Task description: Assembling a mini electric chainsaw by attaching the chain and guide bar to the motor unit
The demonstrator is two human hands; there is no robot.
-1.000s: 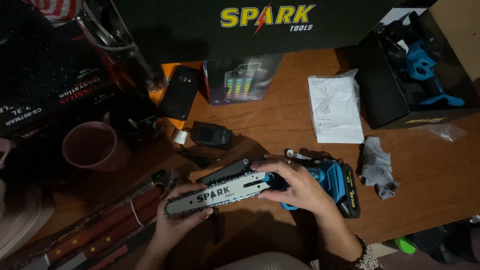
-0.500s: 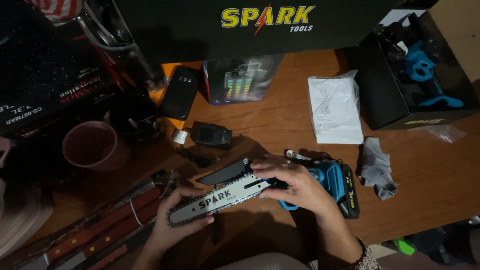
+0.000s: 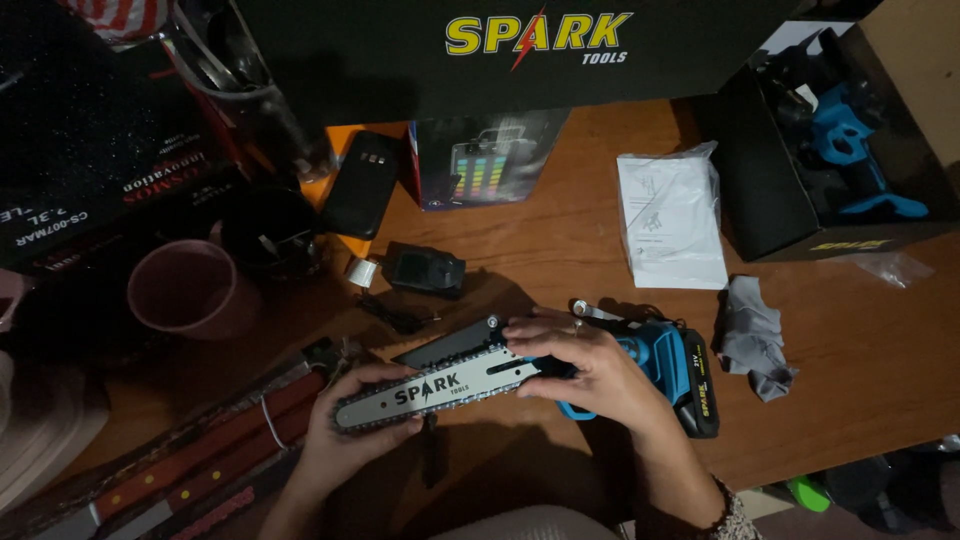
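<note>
A small blue cordless chainsaw [image 3: 668, 362] lies across the wooden table [image 3: 560, 250], its silver guide bar [image 3: 440, 385] with chain pointing left. My left hand [image 3: 345, 430] cups the bar's tip from below, fingers around the chain end. My right hand [image 3: 585, 365] rests over the saw body where the bar meets the blue housing, fingers spread on the black cover. A black battery pack [image 3: 703, 385] sits at the saw's right end.
A pink cup [image 3: 188, 288], black phone [image 3: 360, 185], black charger [image 3: 427, 270], colourful box [image 3: 480, 160], bagged leaflet [image 3: 668, 220], grey rag [image 3: 755, 335] and an open box with blue tool parts [image 3: 845, 160] surround it. Red-handled tools [image 3: 200, 460] lie lower left.
My left hand slid slightly along under the bar tip and the bar tilted a little. My right hand stayed on the saw body.
</note>
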